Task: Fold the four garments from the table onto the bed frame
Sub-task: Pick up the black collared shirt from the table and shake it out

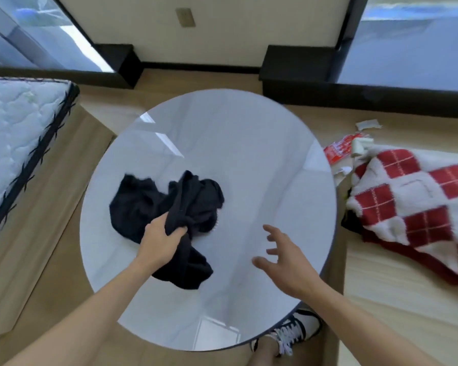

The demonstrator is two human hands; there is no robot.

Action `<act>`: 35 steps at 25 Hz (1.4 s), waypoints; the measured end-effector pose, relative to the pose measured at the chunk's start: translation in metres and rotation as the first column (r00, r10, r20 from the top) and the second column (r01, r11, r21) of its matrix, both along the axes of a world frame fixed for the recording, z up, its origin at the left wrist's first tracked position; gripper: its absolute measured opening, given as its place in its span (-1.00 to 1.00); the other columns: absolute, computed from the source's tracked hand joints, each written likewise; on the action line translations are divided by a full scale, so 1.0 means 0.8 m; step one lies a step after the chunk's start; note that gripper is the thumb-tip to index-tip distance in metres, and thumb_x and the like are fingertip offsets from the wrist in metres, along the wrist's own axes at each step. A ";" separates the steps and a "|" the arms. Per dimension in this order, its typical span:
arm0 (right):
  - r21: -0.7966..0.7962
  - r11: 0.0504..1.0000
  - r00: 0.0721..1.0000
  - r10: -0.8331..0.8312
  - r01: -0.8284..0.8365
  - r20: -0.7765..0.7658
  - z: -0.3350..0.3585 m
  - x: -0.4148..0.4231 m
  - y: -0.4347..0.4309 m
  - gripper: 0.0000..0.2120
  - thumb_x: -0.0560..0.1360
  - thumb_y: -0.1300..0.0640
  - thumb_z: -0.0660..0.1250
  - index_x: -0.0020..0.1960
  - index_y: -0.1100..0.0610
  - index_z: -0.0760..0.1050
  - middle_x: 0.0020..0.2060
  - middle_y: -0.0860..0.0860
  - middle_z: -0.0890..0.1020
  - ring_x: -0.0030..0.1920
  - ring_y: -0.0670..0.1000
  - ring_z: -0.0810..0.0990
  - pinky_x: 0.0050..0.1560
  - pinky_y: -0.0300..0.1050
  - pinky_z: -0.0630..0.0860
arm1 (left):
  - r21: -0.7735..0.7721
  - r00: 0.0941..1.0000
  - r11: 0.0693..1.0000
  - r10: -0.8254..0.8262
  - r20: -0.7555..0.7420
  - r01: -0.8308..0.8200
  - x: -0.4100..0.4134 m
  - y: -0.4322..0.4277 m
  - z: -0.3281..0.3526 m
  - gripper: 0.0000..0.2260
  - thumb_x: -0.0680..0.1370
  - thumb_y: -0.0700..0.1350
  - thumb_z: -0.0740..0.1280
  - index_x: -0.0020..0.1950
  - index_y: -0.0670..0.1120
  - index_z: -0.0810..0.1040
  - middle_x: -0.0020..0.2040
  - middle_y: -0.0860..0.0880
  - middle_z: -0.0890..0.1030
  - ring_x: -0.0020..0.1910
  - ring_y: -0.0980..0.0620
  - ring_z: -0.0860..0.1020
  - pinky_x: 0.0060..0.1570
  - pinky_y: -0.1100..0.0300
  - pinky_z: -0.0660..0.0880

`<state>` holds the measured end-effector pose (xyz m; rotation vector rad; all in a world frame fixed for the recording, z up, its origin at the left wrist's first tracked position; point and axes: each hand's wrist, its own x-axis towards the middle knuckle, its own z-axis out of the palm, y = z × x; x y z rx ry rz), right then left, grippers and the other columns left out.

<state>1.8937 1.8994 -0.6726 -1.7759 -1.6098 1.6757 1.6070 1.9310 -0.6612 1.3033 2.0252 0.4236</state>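
Pale wood floor (196, 80) runs up to a cream wall with one small plate (185, 17) set in it, and two glass panes flank that wall, one at the far left (24, 35) and one at the far right (407, 43).

At the left lies one white quilted mattress (13, 133) with a black stitched border, on a wooden bed frame (50, 207) that sticks out past its edge. Just beside it stands one round, glossy white table (249, 159).

On the table lies one black garment (143, 202), the only one there. It is crumpled, left of the table's middle, in a loose heap of dark folds. One lobe spreads to the left, another bunches up toward the far side, and a tail of cloth hangs down toward me. I cannot tell what kind of garment it is.

My left grip (159, 241) is closed around a twisted bunch of that black cloth near the heap's middle, thumb on top. My right grip (288, 262) is open with its fingers spread, above the bare table to the right of the garment and touching nothing. Below it, under the table's near rim, shows one black-and-white sneaker (294, 331).

Past the table's right edge, one red wrapper (340, 149) and a few white scraps (368, 124) lie on the floor. Nearer, on a pale wooden platform (381, 299), lies one fleecy red-and-white checked cloth (413, 204), rumpled, with a bit of dark cloth (351, 220) showing beneath its left edge.
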 end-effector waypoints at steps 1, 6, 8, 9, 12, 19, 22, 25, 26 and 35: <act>-0.023 0.999 0.998 -0.027 0.026 -0.052 0.035 0.008 0.002 -0.26 0.53 -0.08 0.40 0.58 -0.14 0.08 0.46 -0.03 0.35 0.34 -0.01 0.50 0.22 -0.12 0.49 | 0.020 0.994 0.998 -0.068 0.086 0.067 0.028 -0.003 0.042 -0.85 0.57 -0.18 0.41 -0.06 0.08 0.66 -0.14 0.09 0.71 -0.08 0.14 0.65 -0.01 0.12 0.56; 0.032 0.975 0.918 -0.198 0.222 -0.343 0.269 0.081 -0.015 -0.37 0.48 0.11 0.50 0.38 -0.31 0.28 0.20 -0.14 0.61 0.11 -0.20 0.66 0.00 -0.29 0.56 | 0.109 0.783 0.899 -0.424 0.456 0.423 0.165 -0.030 0.277 -0.70 0.57 -0.31 0.39 -0.17 0.10 0.68 -0.16 0.03 0.73 -0.13 0.06 0.70 -0.04 0.22 0.57; 0.140 0.944 0.916 -0.240 0.297 -0.321 0.371 0.130 -0.046 -0.27 0.41 0.11 0.55 0.46 -0.17 0.29 0.17 0.02 0.65 0.15 -0.06 0.67 0.10 -0.11 0.62 | 0.196 0.642 0.835 -0.527 0.558 0.515 0.214 -0.047 0.371 -0.64 0.56 -0.37 0.38 -0.23 0.08 0.67 -0.24 0.05 0.69 -0.20 0.10 0.67 -0.12 0.28 0.54; 0.200 0.913 0.906 -0.284 0.356 -0.315 0.426 0.158 -0.068 -0.33 0.40 0.14 0.56 0.43 -0.07 0.35 0.12 0.15 0.67 0.13 0.03 0.68 0.12 0.00 0.63 | 0.248 0.570 0.808 -0.561 0.601 0.535 0.241 -0.055 0.422 -0.67 0.56 -0.36 0.40 -0.23 0.05 0.67 -0.25 0.03 0.68 -0.19 0.08 0.67 -0.12 0.26 0.55; 0.374 0.794 0.877 -0.411 0.479 -0.251 0.576 0.234 -0.144 -0.83 0.50 0.21 0.44 0.06 0.17 0.54 -0.12 0.34 0.65 -0.14 0.13 0.61 -0.03 0.21 0.58 | 0.377 0.396 0.753 -0.622 0.675 0.540 0.314 -0.081 0.555 -0.93 0.47 -0.14 0.50 -0.16 -0.12 0.67 -0.17 -0.09 0.69 -0.11 -0.03 0.68 -0.07 0.18 0.58; 0.722 0.140 0.454 -0.852 0.678 -0.262 0.869 0.361 -0.329 -0.81 0.64 0.10 0.22 -0.12 0.00 0.52 -0.23 0.00 0.62 -0.20 0.02 0.62 0.00 0.17 0.62 | 0.478 0.060 0.703 -0.592 0.804 0.527 0.506 -0.130 0.818 -0.86 0.60 -0.13 0.35 -0.04 -0.05 0.72 -0.08 -0.05 0.77 -0.15 0.03 0.73 -0.13 0.22 0.67; 0.673 -0.109 0.262 -0.866 0.732 -0.426 0.947 0.382 -0.383 -0.79 0.69 0.07 0.16 0.13 0.04 0.57 -0.09 0.01 0.66 -0.18 0.04 0.66 -0.10 0.03 0.66 | 0.564 -0.023 0.546 -0.706 0.708 0.620 0.578 -0.137 0.896 -0.89 0.61 -0.06 0.36 0.02 -0.01 0.69 -0.06 0.00 0.77 -0.14 0.07 0.73 -0.17 0.24 0.65; 0.656 -0.260 0.166 -0.842 0.709 -0.513 1.011 0.387 -0.411 -0.71 0.67 0.00 0.18 0.16 0.15 0.58 -0.04 0.10 0.66 -0.14 0.10 0.70 -0.26 -0.11 0.62 | 0.663 0.069 0.327 -0.921 0.384 0.674 0.653 -0.142 0.949 -0.67 0.54 0.15 0.40 0.25 0.05 0.58 0.19 -0.05 0.70 0.12 -0.02 0.67 0.11 0.07 0.59; 0.633 -0.326 0.116 -0.825 0.702 -0.554 1.029 0.387 -0.419 -0.70 0.66 -0.01 0.19 0.12 0.18 0.58 -0.01 0.14 0.65 -0.09 0.16 0.70 -0.24 -0.08 0.64 | 0.709 0.159 0.225 -0.974 0.159 0.668 0.671 -0.154 0.964 -0.51 0.49 0.24 0.38 0.35 0.06 0.48 0.29 -0.06 0.62 0.24 -0.08 0.60 0.24 -0.05 0.53; 0.483 -0.535 0.038 -0.642 0.693 -0.766 1.118 0.360 -0.449 -0.85 0.66 0.10 0.24 -0.06 0.11 0.48 0.17 0.18 0.54 -0.17 0.13 0.67 -0.07 0.00 0.70 | 0.819 -0.240 -0.130 -0.971 0.009 0.559 0.689 -0.351 0.841 -0.47 0.37 0.22 0.49 0.21 0.13 0.35 0.12 0.15 0.49 0.11 0.13 0.55 0.10 0.05 0.57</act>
